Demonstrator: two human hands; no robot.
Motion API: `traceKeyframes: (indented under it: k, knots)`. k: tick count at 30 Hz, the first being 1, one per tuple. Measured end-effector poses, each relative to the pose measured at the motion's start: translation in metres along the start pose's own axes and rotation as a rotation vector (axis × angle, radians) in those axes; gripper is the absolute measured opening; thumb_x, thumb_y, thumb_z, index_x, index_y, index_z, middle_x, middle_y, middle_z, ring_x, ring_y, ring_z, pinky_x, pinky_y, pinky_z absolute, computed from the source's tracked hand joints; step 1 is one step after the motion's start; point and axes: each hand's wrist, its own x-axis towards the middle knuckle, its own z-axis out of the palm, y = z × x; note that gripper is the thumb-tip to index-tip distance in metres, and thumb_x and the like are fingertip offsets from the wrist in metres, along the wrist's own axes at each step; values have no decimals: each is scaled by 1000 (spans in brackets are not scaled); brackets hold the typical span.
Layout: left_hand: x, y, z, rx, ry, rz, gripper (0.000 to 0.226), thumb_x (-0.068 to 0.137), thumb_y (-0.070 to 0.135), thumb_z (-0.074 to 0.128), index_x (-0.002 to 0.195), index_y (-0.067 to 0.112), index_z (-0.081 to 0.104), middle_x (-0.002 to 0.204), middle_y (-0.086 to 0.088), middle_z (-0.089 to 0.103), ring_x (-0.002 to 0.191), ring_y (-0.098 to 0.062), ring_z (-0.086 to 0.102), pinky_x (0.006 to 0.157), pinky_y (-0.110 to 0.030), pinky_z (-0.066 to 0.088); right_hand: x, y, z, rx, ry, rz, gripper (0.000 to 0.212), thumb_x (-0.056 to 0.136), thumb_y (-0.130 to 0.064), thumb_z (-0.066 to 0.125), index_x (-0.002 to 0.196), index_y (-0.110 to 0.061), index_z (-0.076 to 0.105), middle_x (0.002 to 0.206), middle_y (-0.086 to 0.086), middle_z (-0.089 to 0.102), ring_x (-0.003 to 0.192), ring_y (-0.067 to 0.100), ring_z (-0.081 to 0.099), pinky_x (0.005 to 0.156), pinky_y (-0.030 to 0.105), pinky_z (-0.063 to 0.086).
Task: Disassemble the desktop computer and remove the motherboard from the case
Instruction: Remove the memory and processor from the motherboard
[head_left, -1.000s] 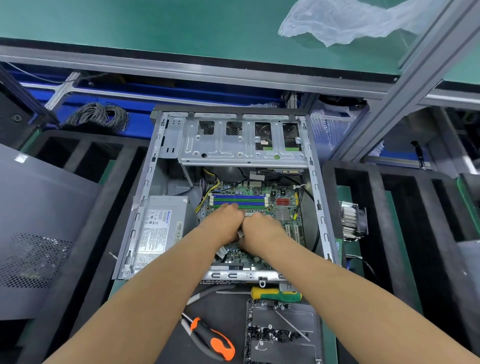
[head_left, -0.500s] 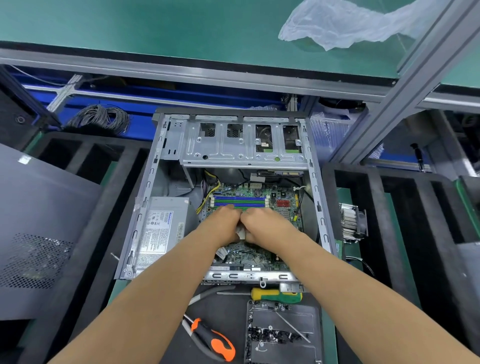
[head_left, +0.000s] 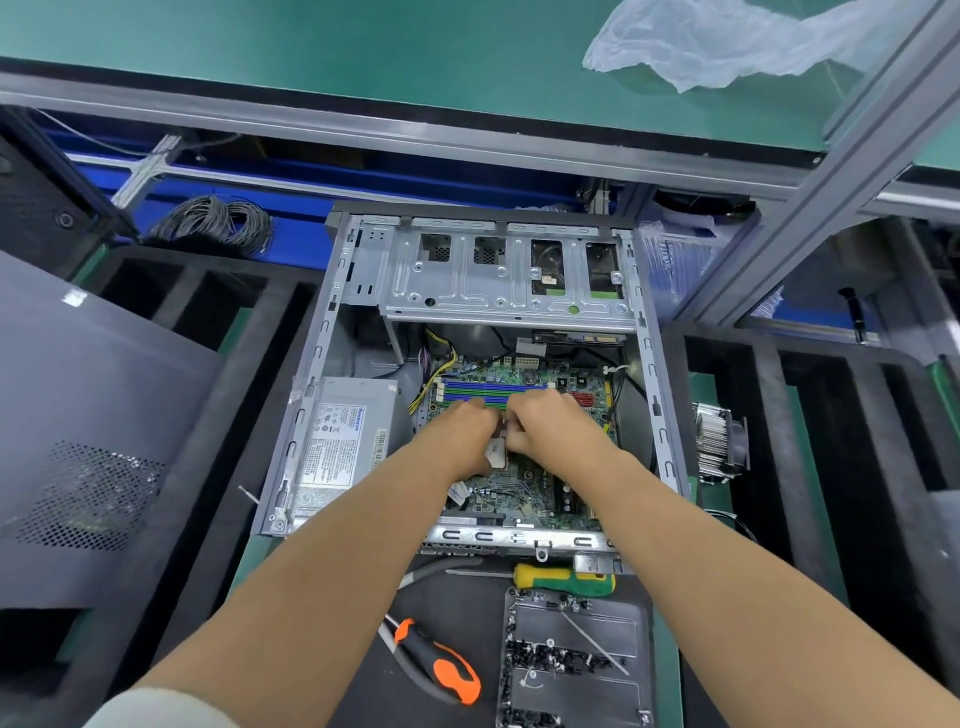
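The open grey computer case (head_left: 322, 364) lies flat with the green motherboard (head_left: 524, 493) inside it. My left hand (head_left: 460, 431) and my right hand (head_left: 553, 423) meet over the board's middle, just below the blue and green memory slots (head_left: 483, 389). Both have their fingers curled and pinch a small pale grey part (head_left: 496, 451) between them. What lies under the hands is hidden.
The power supply (head_left: 345, 431) fills the case's left side and the metal drive cage (head_left: 498, 280) its far end. A yellow-green screwdriver (head_left: 563, 579), orange-black pliers (head_left: 441, 667) and a screw tray (head_left: 576, 654) lie in front. A heatsink with fan (head_left: 719, 434) sits at the right, the side panel (head_left: 78, 415) at the left.
Both hands have shifted a little toward the memory slots and stay pressed together. More of the pale part shows between them now.
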Motion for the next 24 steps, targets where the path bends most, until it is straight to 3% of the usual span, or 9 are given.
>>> traceKeyframes:
  k: [6,12,24]
  knots:
    - [1,2,-3,17,-22,-9,52,75,24,82,117,11,56,120,-11,51,112,-31,53,87,-40,48,5,6,2,118,-2,47,5,83,-11,54,82,-15,57,81,9,64,77,29,58,72,36,52]
    - [0,1,-3,25,-23,6,45,77,22,80,115,10,60,122,-10,50,112,-30,53,86,-37,47,9,11,5,195,48,60,10,80,-9,57,82,-12,66,71,5,65,65,21,56,58,25,38]
    - [-1,2,-2,59,-27,18,51,77,24,80,120,9,56,126,-12,48,118,-31,49,95,-40,45,14,16,9,271,75,90,11,80,-10,58,81,-15,68,73,4,68,69,22,62,63,29,52]
